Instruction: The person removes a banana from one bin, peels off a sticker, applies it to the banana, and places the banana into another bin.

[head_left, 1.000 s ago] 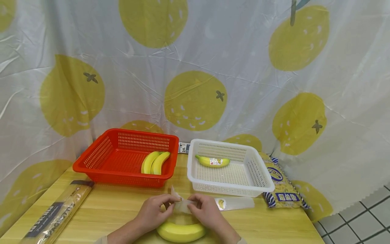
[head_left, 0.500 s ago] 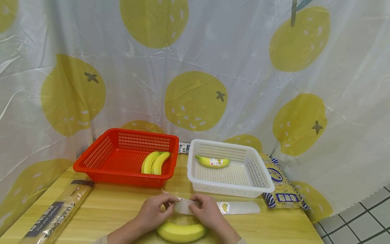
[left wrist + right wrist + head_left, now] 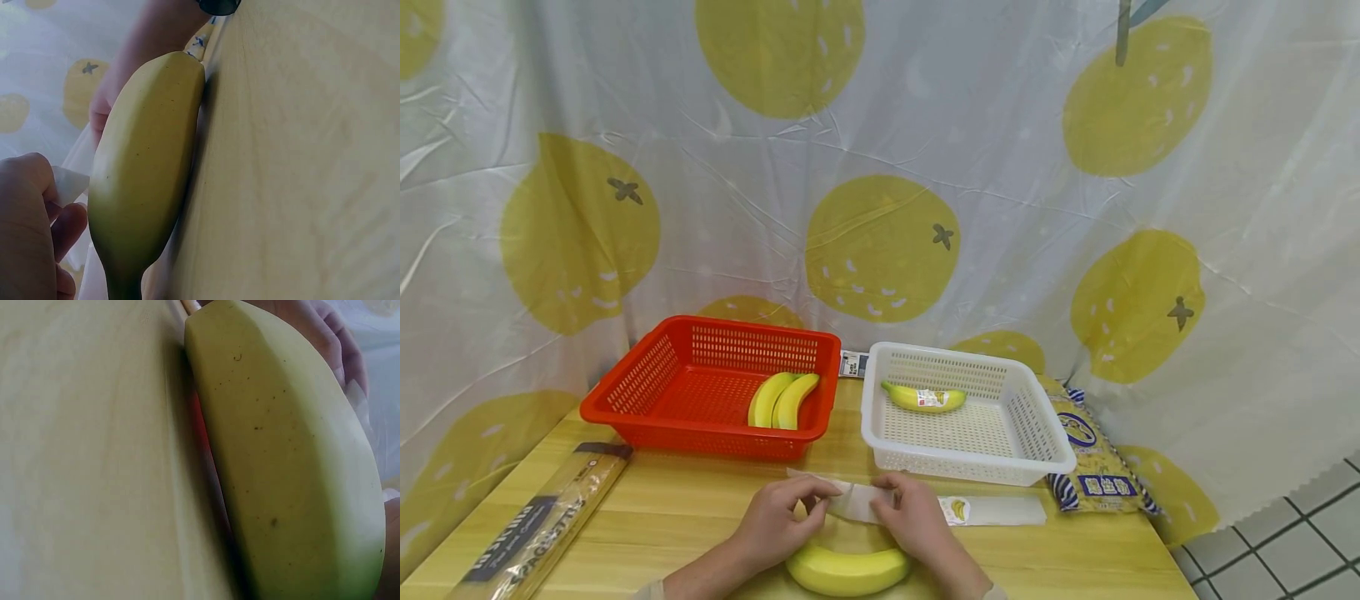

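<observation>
White sticker strip (image 3: 925,507), long axis left-right, is pinched by left hand (image 3: 782,518) and right hand (image 3: 910,521), just beyond the banana (image 3: 847,570).

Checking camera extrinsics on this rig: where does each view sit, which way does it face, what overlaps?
Head: high, facing forward and down over the table; shows left hand and right hand pinching a sticker strip, plus both forearms.
Left wrist: low at the tabletop, looking along the banana; left fingers at the left edge.
Right wrist: low, close on the banana; fingers top right.
Shared: all three see the banana and the table.
</observation>
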### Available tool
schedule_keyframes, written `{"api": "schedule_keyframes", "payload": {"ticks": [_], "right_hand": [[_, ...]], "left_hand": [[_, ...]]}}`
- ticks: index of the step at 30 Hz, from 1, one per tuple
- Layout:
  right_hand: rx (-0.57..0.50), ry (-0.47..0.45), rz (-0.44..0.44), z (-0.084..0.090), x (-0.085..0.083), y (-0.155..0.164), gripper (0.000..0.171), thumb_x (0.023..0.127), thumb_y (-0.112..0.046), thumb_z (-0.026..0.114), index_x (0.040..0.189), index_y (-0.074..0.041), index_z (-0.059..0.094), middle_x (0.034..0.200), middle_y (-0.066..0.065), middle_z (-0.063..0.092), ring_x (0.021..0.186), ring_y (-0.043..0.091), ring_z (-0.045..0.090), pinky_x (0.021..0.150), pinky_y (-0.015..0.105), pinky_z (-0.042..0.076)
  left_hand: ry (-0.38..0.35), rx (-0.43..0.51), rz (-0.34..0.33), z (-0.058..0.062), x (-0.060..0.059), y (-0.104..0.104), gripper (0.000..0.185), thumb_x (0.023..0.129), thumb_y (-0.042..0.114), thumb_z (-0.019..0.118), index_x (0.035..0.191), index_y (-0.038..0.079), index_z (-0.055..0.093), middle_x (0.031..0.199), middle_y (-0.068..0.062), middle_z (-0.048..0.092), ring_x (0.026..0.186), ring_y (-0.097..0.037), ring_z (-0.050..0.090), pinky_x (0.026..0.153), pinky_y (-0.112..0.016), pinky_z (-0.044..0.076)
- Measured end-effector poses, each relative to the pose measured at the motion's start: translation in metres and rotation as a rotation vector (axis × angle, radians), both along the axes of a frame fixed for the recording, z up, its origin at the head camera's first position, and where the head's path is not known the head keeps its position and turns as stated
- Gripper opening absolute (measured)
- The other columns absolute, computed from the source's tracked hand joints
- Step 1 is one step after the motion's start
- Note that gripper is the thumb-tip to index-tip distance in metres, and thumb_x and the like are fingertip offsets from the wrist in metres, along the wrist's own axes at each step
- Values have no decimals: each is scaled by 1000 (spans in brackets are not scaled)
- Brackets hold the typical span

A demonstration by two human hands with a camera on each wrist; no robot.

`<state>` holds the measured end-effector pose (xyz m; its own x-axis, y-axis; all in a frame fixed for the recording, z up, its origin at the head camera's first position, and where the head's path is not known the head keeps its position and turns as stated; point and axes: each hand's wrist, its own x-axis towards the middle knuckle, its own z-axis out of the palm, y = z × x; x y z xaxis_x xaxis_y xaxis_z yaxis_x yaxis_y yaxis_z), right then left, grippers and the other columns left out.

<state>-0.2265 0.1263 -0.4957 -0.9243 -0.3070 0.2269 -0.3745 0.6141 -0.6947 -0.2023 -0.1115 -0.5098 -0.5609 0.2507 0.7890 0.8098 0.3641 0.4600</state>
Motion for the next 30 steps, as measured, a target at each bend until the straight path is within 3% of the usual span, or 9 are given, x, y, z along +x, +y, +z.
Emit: {"api": "schedule_keyframes", "payload": {"ticks": [4, 6, 8, 12, 16, 20, 26, 30], "right_hand": [[-58, 49, -8, 1, 0, 1, 23, 90, -11, 75, 113, -7, 75, 105, 5, 69, 56, 0, 44, 51, 19, 41], [-133, 33, 6, 2, 0, 1, 16, 94, -14, 72, 108, -8, 75, 97, 3, 69, 58, 0, 47, 53, 19, 43], [-218, -18, 33, 5, 1, 1, 14, 99, -20, 68, 101, -8, 75, 88, 3, 68, 62, 1, 50, 57, 20, 45], [-352, -168, 118, 9, 1, 2, 30, 106, -28, 57, 94, -7, 74, 74, 14, 68, 61, 4, 53, 56, 19, 45], [-382, -254, 214, 9, 0, 3, 25, 103, -22, 63, 98, -1, 75, 81, 22, 71, 63, 3, 54, 57, 17, 44], [-398, -319, 289, 8, 0, 5, 18, 97, -14, 69, 105, 0, 76, 89, 15, 74, 69, 3, 59, 62, 18, 48], [-380, -414, 345, 7, 1, 9, 18, 96, -16, 70, 107, -4, 77, 90, -1, 75, 72, 5, 60, 61, 18, 48], [-370, -409, 317, 9, 2, 10, 20, 96, -21, 71, 103, -3, 76, 87, -3, 72, 74, 5, 59, 64, 20, 47]], "left_hand": [[6, 0, -33, 0, -1, -1, 39, 80, -11, 72, 105, 19, 76, 91, 6, 76, 71, 4, 58, 59, -13, 48], [21, -3, -68, 1, -2, -2, 40, 80, -12, 71, 105, 18, 76, 91, 5, 76, 71, 3, 57, 58, -10, 46], [72, -1, -116, 1, -3, -2, 40, 78, -14, 72, 105, 15, 76, 93, 2, 77, 73, 1, 58, 57, -8, 43], [189, -14, -203, 3, -5, -1, 39, 75, -15, 75, 106, 10, 76, 97, -2, 78, 82, -11, 69, 60, -10, 48], [260, -39, -236, 8, -4, -1, 34, 78, -11, 76, 106, 9, 77, 99, -4, 78, 89, -18, 74, 74, -16, 56], [310, -59, -262, 12, -2, 1, 29, 80, -10, 75, 103, 8, 77, 100, -6, 77, 91, -21, 74, 86, -25, 58], [345, -71, -256, 13, -3, 1, 20, 88, -4, 70, 103, 8, 78, 102, -6, 75, 93, -23, 73, 86, -27, 58], [308, -119, -220, 11, -2, -2, 36, 78, -6, 77, 110, 10, 76, 112, -7, 73, 98, -22, 72, 87, -25, 58]]}}
